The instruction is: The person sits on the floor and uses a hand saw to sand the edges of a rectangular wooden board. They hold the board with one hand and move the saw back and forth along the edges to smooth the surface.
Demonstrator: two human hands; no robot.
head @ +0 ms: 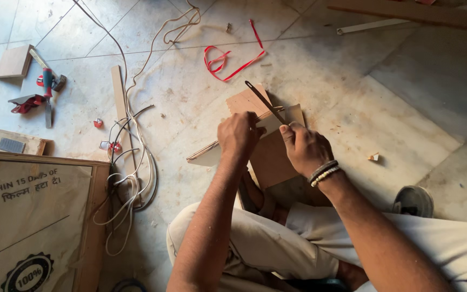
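Evidently stiff and light, the thin plywood strip (212,151) sits clenched in the left hand (237,135); the right hand (305,148) pinches a metal file (266,103).

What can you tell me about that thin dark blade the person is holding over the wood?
The thin dark metal blade is long, narrow and flat, with what looks like a small hole near its far tip. It slants from upper left down to the right hand, whose fingers pinch its lower end. Its lower part lies against the edge of a flat brown wooden board, which the left hand grips. Whether it has teeth is too small to tell.
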